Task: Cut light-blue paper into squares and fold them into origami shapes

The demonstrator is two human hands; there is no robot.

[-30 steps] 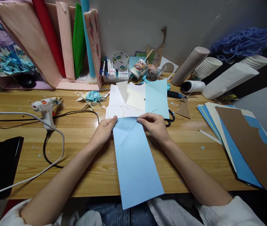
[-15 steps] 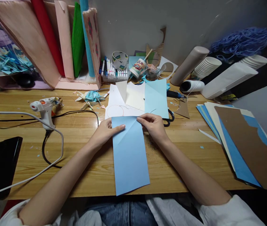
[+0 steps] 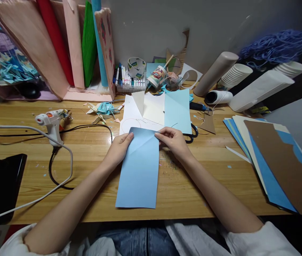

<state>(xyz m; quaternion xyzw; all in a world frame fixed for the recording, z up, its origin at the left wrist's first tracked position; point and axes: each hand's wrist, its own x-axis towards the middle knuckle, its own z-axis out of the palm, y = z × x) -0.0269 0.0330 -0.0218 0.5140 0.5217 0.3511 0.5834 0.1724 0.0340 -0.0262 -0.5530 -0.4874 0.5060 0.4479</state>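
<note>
Grey wall [image 3: 151,21] rises behind a wooden tabletop [image 3: 185,195]. Above its middle, toward the near edge, both hands grip one blue paper [image 3: 139,174], the left hand [image 3: 119,149] with its thumb over the far left corner, the right hand [image 3: 172,142] pinching the far right corner. A faint diagonal crease crosses its far end; whether its near end touches the wood I cannot tell. Just beyond lie a white sheet [image 3: 129,106] and a pale blue sheet [image 3: 177,112]. Left stands a glue gun [image 3: 53,128]; right, stacked card [image 3: 273,160].
</note>
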